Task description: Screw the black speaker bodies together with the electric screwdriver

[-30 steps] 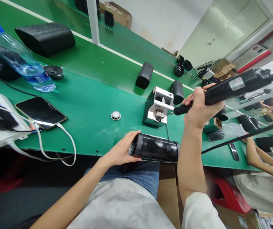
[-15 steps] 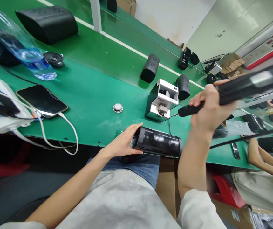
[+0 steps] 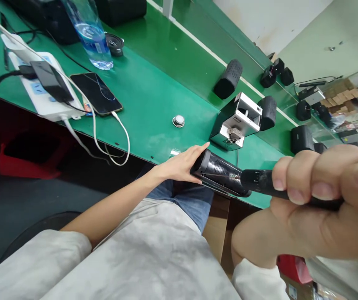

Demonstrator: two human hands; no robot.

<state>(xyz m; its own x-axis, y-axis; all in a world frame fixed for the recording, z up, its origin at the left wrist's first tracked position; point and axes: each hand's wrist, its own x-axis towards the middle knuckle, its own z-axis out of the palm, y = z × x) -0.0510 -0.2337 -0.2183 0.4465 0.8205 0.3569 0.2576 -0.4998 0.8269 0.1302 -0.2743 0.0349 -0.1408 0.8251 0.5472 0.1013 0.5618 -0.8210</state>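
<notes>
My left hand (image 3: 183,163) grips the near-left end of a black speaker housing (image 3: 218,171) with perforated mesh, thumb and fingers around its end. The housing lies on its side at the table's front edge. In my right hand (image 3: 325,200) is a black electric screwdriver (image 3: 258,180), fingers wrapped round its body. Its bit points left over the housing; whether it touches is unclear. Behind the housing stands a black-and-silver screw feeder (image 3: 239,118). A small round silver part (image 3: 178,121) lies on the green table (image 3: 153,96).
To the left are a white power strip (image 3: 43,89), a phone (image 3: 97,92) with a white cable, a water bottle (image 3: 94,43) and a round speaker driver (image 3: 114,43). Black speakers (image 3: 229,79) stand behind the feeder. Cardboard boxes (image 3: 341,96) are farther right.
My right hand has brought the screwdriver from beside the feeder down over the housing, closer to the camera. The view has shifted. My left hand keeps hold of the housing.
</notes>
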